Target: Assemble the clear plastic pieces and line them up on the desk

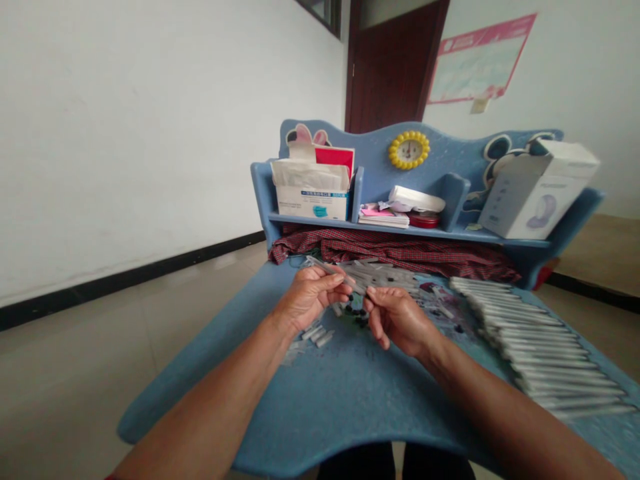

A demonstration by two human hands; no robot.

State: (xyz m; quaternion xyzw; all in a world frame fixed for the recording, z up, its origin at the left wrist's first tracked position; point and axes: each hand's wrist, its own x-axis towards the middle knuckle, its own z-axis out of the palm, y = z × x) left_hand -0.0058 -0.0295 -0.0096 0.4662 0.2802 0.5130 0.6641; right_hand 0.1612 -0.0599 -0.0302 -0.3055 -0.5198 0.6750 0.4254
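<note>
My left hand [313, 293] is closed in a pinch on a thin grey tube [333, 270] that slants up to the left above the blue desk [345, 393]. My right hand [397, 317] is closed too, its fingertips meeting the tube's lower end near small black caps [356, 315]. A loose heap of grey tubes [380, 275] lies just behind both hands. A few short grey pieces [317, 335] rest under my left wrist.
A long row of grey tubes [540, 347] lies along the desk's right side. A checked red cloth [400, 253] sits under the shelf. The shelf holds a mask box [311, 190], papers [383, 217], a white carton [535, 190] and a yellow clock [409, 149].
</note>
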